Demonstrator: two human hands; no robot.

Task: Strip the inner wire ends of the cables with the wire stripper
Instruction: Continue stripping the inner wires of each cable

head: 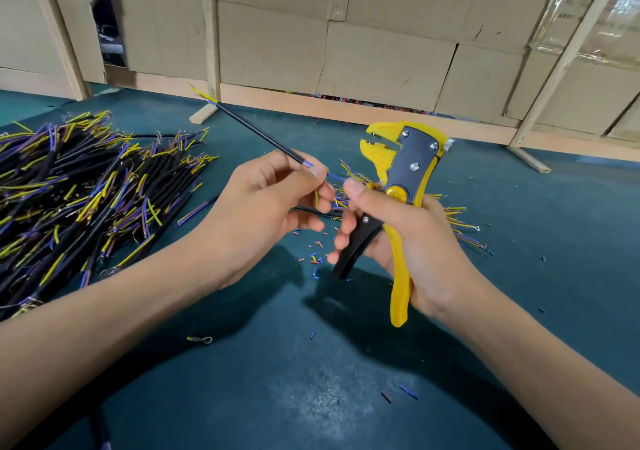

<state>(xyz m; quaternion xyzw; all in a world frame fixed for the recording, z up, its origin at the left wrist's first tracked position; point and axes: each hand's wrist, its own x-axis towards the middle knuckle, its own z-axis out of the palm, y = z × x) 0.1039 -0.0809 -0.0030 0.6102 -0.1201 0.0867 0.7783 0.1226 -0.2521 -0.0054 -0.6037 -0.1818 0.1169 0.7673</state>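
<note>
Left hand point(273, 193) fingers pinch one black cable point(259, 133) near its blue wire point(332, 176), presenting it; right hand point(412, 238) fingers wrap the wire stripper point(401, 179) handles, jaws upright, ready above the surface point(242, 363).

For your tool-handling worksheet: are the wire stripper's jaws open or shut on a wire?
Open. The wire stripper held by the right hand shows a gap between its yellow jaws, with no wire in them.
</note>
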